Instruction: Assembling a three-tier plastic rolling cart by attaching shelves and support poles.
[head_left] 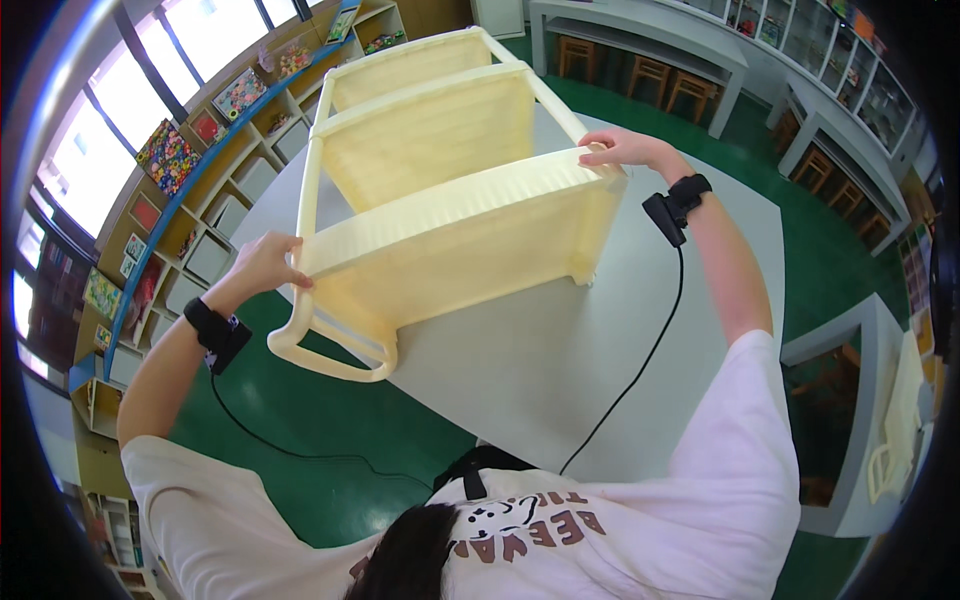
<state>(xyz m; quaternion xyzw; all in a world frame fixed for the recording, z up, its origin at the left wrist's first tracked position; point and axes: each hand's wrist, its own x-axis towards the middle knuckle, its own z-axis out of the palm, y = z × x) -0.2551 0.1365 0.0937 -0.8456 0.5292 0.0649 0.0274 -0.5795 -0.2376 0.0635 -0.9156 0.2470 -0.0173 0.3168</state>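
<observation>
A cream plastic shelf rack with several tiers and tube-shaped side posts lies tipped over on a light grey table. Its curved handle end sticks out past the table's left edge. My left hand grips the nearest tier at its left corner, where it meets the post, with the thumb toward me. At that tier's right corner, my right hand is closed over the edge beside the other post. The undersides of the farther tiers are partly hidden by the near one.
Black bands with small boxes sit on both wrists, and a thin black cord crosses the table from the right one. Low shelves with bins line the windows at left. Grey tables with wooden stools stand behind. Another grey table is at right.
</observation>
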